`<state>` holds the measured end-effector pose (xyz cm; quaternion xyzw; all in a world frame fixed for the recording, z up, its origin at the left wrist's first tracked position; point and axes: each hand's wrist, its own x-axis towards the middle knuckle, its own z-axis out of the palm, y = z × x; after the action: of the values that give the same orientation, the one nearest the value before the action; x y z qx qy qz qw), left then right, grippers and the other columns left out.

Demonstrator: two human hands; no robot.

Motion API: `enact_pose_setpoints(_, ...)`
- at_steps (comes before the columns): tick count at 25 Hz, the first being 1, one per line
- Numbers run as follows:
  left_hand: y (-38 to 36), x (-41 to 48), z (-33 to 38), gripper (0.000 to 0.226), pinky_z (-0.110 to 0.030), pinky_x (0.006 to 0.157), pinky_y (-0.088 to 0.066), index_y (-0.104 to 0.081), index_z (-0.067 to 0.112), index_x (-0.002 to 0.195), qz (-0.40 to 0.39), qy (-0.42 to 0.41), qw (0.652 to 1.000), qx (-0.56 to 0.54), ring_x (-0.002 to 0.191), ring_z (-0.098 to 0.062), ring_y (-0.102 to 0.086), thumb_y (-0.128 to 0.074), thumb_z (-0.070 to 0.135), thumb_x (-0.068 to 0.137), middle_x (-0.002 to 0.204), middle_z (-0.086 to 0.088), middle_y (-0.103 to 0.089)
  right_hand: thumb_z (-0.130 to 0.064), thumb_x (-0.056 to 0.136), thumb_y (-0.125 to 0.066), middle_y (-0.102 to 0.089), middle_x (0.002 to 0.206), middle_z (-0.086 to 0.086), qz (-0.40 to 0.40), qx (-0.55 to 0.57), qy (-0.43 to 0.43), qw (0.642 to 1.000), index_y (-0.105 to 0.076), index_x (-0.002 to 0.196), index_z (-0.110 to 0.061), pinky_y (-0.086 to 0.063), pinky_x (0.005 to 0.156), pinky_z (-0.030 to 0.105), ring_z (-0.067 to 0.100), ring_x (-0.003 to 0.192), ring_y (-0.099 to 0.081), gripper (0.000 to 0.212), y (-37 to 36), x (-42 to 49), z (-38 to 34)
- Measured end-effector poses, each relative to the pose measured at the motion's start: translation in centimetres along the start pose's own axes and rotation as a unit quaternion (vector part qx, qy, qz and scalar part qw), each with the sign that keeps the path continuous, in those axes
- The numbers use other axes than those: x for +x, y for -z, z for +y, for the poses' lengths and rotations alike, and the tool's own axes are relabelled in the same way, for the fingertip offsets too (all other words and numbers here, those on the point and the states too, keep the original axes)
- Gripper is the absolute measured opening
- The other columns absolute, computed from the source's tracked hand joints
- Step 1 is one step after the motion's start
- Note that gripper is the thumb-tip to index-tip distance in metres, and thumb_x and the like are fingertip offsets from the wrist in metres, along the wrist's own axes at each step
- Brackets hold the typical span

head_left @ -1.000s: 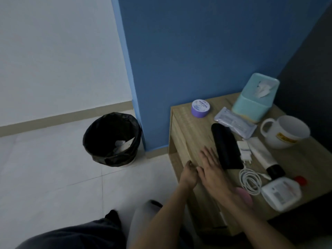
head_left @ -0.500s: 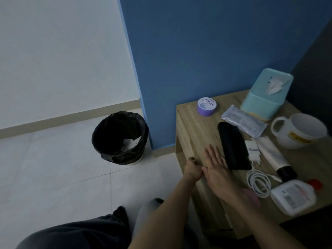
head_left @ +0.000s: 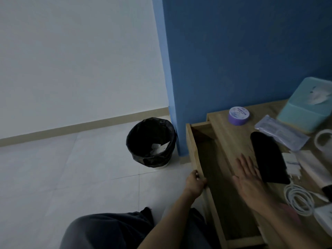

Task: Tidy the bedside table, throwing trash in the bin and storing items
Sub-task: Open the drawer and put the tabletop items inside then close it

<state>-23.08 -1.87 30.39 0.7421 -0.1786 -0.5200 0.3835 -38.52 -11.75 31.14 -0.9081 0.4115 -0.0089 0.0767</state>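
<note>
The wooden bedside table (head_left: 231, 133) stands at the right against the blue wall, and its drawer (head_left: 193, 150) is pulled out to the left with a bare inside. My left hand (head_left: 195, 183) grips the drawer's front edge. My right hand (head_left: 248, 178) lies flat and open on the tabletop, fingers spread, touching a black pouch (head_left: 267, 159). On the table lie a purple jar (head_left: 239, 115), a clear plastic packet (head_left: 282, 134), a white charger (head_left: 292, 163) and a coiled white cable (head_left: 300, 198).
A black-lined bin (head_left: 151, 142) holding white scraps stands on the tiled floor left of the table. A teal tissue box (head_left: 309, 106), a white mug (head_left: 323, 141) and a white bottle (head_left: 325, 215) sit at the table's right. My knee (head_left: 107, 230) is at the bottom.
My left hand has pulled the drawer out to the left, from shut to wide open. My right hand stays flat on the tabletop beside the black pouch.
</note>
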Motion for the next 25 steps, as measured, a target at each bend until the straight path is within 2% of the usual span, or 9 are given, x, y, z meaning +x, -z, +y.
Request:
enact_pose_setpoints(4, 2.2, -0.7, -1.0, 0.048, -0.043, 0.107, -0.044, -0.039, 0.007, 0.139, 0.031, -0.002, 0.999, 0.024, 0.125, -0.029, -0.050, -0.052, 0.010, 0.093, 0.141, -0.015, -0.048, -0.036, 0.087, -0.019, -0.017, 0.154, 0.014, -0.011, 0.015, -0.022, 1.000, -0.021, 0.143, -0.006, -0.016, 0.114, 0.040, 0.028, 0.143, -0.014, 0.063, -0.1, -0.1, 0.0)
enact_pose_setpoints(8, 3.4, -1.3, -1.5, 0.049, -0.039, 0.106, -0.046, -0.039, 0.004, 0.140, 0.046, -0.007, 0.998, 0.029, 0.126, -0.030, -0.051, -0.052, 0.008, 0.093, 0.142, -0.017, -0.048, -0.046, 0.092, -0.004, -0.049, 0.137, 0.021, -0.082, 0.037, -0.050, 0.995, -0.049, 0.128, 0.000, -0.044, 0.095, 0.047, 0.036, 0.125, -0.048, 0.074, 0.5, 0.0, 0.0)
enact_pose_setpoints(10, 3.0, -2.0, -1.0, 0.055, -0.040, 0.106, -0.046, -0.033, 0.007, 0.143, 0.063, -0.011, 0.997, 0.036, 0.129, -0.029, -0.048, -0.055, 0.010, 0.093, 0.146, -0.015, -0.044, -0.048, 0.090, 0.001, -0.040, 0.143, 0.021, -0.058, 0.035, -0.041, 0.997, -0.041, 0.134, 0.000, -0.038, 0.102, 0.047, 0.035, 0.132, -0.039, 0.077, 1.2, -0.3, -0.3)
enact_pose_setpoints(13, 1.9, -3.5, 0.8, 0.059, -0.040, 0.109, -0.042, -0.030, 0.014, 0.146, 0.174, -0.096, 0.978, 0.068, 0.133, -0.024, -0.043, -0.055, 0.013, 0.093, 0.148, -0.007, -0.039, -0.040, 0.095, -0.024, -0.006, 0.158, 0.006, -0.044, 0.138, -0.028, 0.989, -0.010, 0.146, -0.012, -0.016, 0.118, 0.037, 0.021, 0.145, -0.008, 0.060, 3.3, -1.3, -0.3)
enact_pose_setpoints(15, 0.4, -4.6, 2.7, 0.057, -0.035, 0.112, -0.038, -0.034, 0.017, 0.143, 0.225, -0.210, 0.943, 0.126, 0.134, -0.018, -0.039, -0.056, 0.010, 0.091, 0.148, -0.003, -0.036, -0.028, 0.094, -0.038, -0.024, 0.153, 0.002, 0.003, 0.220, -0.023, 0.975, -0.023, 0.144, -0.014, -0.029, 0.112, 0.033, 0.020, 0.140, -0.026, 0.053, 4.8, -3.9, 0.1)
enact_pose_setpoints(17, -2.3, -5.3, 4.8, 0.054, -0.024, 0.108, -0.034, -0.039, 0.020, 0.141, 0.197, -0.301, 0.911, 0.202, 0.131, -0.009, -0.039, -0.056, 0.012, 0.091, 0.148, 0.001, -0.035, -0.026, 0.089, -0.040, -0.051, 0.134, 0.013, 0.104, 0.219, -0.043, 0.969, -0.048, 0.128, -0.007, -0.041, 0.096, 0.029, 0.030, 0.120, -0.051, 0.045, 5.4, -7.5, 1.4)
enact_pose_setpoints(19, -6.2, -5.5, 6.6, 0.050, -0.023, 0.106, -0.034, -0.042, 0.024, 0.139, 0.114, -0.350, 0.893, 0.261, 0.132, -0.009, -0.039, -0.054, 0.016, 0.092, 0.149, 0.003, -0.033, -0.036, 0.082, -0.042, -0.063, 0.112, 0.021, 0.169, 0.174, -0.094, 0.966, -0.060, 0.111, -0.002, -0.045, 0.086, 0.030, 0.035, 0.100, -0.060, 0.048, 4.7, -10.7, 3.3)
enact_pose_setpoints(22, -11.4, -4.9, 8.0, 0.053, -0.034, 0.115, -0.030, -0.038, 0.023, 0.143, -0.001, -0.347, 0.883, 0.317, 0.143, -0.023, -0.028, -0.053, 0.019, 0.092, 0.158, -0.005, -0.021, -0.063, 0.081, -0.038, -0.065, 0.106, 0.018, 0.153, 0.152, -0.112, 0.970, -0.063, 0.107, -0.004, -0.040, 0.086, 0.033, 0.026, 0.098, -0.052, 0.070, 3.0, -13.2, 5.0)
enact_pose_setpoints(25, -13.8, -3.6, 8.2, 0.058, -0.042, 0.118, -0.026, -0.030, 0.031, 0.146, -0.040, -0.295, 0.874, 0.385, 0.149, -0.028, -0.009, -0.053, 0.029, 0.093, 0.162, -0.007, 0.008, -0.058, 0.065, -0.053, -0.057, 0.112, 0.004, 0.151, 0.138, -0.095, 0.974, -0.054, 0.113, -0.016, -0.042, 0.086, 0.032, 0.022, 0.100, -0.050, 0.064, 2.5, -13.5, 5.6)
